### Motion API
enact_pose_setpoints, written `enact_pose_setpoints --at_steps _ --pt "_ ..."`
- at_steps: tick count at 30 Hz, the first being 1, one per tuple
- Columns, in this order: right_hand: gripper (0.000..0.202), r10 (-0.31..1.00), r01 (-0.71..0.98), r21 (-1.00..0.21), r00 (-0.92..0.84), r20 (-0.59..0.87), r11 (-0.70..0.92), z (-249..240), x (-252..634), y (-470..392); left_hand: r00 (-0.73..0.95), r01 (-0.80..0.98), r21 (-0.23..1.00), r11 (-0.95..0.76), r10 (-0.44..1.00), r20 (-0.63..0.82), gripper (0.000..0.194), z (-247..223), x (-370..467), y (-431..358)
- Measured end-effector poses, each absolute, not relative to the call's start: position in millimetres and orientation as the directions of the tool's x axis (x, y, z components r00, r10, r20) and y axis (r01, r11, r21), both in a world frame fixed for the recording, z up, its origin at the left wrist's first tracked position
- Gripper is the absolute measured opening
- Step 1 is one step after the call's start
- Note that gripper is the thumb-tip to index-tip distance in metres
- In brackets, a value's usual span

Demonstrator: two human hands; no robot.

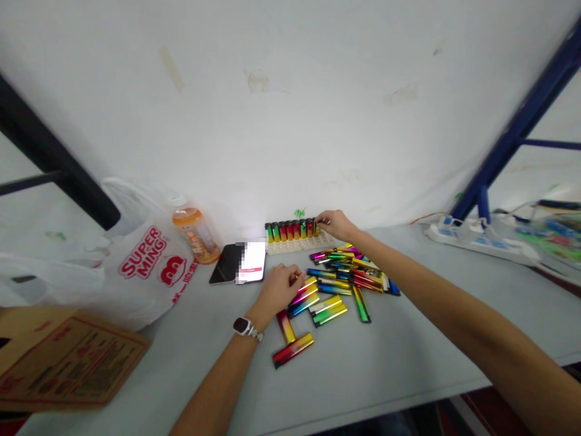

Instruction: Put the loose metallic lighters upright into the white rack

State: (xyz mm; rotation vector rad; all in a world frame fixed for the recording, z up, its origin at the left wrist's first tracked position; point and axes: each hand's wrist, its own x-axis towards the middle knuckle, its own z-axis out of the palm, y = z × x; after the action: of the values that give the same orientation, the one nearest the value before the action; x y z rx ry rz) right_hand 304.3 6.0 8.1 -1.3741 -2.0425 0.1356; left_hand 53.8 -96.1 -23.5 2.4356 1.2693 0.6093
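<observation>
Several shiny, colour-graded lighters [296, 229] stand upright in a row in a white, holed rack [293, 246] against the wall. At the row's right end, my right hand [336, 224] is closed in a pinch on the dark top of a lighter; the fingers hide most of it. My left hand [282, 287], with a watch [242, 326] on its wrist, is closed at the left edge of a loose pile of lighters [338, 272]. Between its fingertips a bit of a yellowish lighter shows. Nearer to me lies a red and yellow lighter [294, 350].
Left of the rack lie two phones, a dark one [226, 264] and one with a lit screen [252, 261]. Beyond them are an orange drink bottle [196, 233], a white plastic bag [149, 260] and a cardboard box [72, 363]. A power strip [483, 241] lies at the right.
</observation>
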Motion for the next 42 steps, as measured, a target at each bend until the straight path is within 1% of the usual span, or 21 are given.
enact_pose_setpoints --at_steps 4,7,12,15,19,24,29,32,34,37,40,42 --pt "0.025 0.874 0.778 -0.464 -0.215 0.435 0.422 10.8 302.1 6.2 0.508 0.693 0.473 -0.544 0.834 0.215 0.032 -22.6 53.7 -96.7" --pt "0.024 0.871 0.770 -0.470 -0.219 0.440 0.432 12.8 300.2 5.2 0.511 0.694 0.469 -0.546 0.833 0.212 0.032 -22.5 53.5 -96.6" --pt "0.016 0.878 0.807 -0.439 -0.192 0.438 0.396 13.0 299.5 5.3 0.511 0.696 0.464 -0.548 0.832 0.217 0.032 -23.1 53.5 -96.3" --pt "0.014 0.864 0.825 -0.404 -0.186 0.467 0.395 10.6 298.6 3.4 0.511 0.690 0.471 -0.550 0.831 0.222 0.033 -23.1 53.7 -96.6" --pt "0.028 0.854 0.894 -0.289 -0.166 0.494 0.341 3.8 293.4 -8.4 0.511 0.683 0.479 -0.551 0.829 0.226 0.033 -23.8 53.6 -96.4" --pt "0.046 0.912 0.965 -0.161 -0.133 0.389 0.209 -4.5 286.9 -27.8 0.514 0.676 0.477 -0.562 0.823 0.241 0.033 -24.9 53.3 -96.0" --pt "0.062 0.934 0.975 -0.095 -0.164 0.317 0.203 -10.8 287.3 -38.8 0.507 0.698 0.458 -0.550 0.832 0.227 0.033 -21.9 54.9 -96.9" --pt "0.068 0.940 0.969 -0.098 -0.189 0.286 0.225 -15.3 290.5 -48.4 0.503 0.705 0.451 -0.547 0.834 0.225 0.032 -20.6 55.8 -96.7" --pt "0.064 0.935 0.961 -0.119 -0.206 0.287 0.249 -17.3 295.0 -57.9 0.508 0.707 0.445 -0.549 0.833 0.221 0.032 -20.8 56.2 -96.3" --pt "0.046 0.926 0.947 -0.149 -0.232 0.299 0.286 -16.6 304.8 -74.4 0.519 0.716 0.414 -0.563 0.825 0.223 0.030 -22.2 57.4 -95.9" --pt "0.029 0.922 0.937 -0.145 -0.268 0.281 0.317 -11.5 314.8 -87.8 0.540 0.726 0.360 -0.586 0.810 0.228 0.030 -22.5 60.1 -97.1" --pt "0.028 0.923 0.936 -0.131 -0.285 0.260 0.326 -6.9 319.3 -91.8 0.554 0.731 0.332 -0.597 0.802 0.224 0.031 -21.0 62.5 -98.9"
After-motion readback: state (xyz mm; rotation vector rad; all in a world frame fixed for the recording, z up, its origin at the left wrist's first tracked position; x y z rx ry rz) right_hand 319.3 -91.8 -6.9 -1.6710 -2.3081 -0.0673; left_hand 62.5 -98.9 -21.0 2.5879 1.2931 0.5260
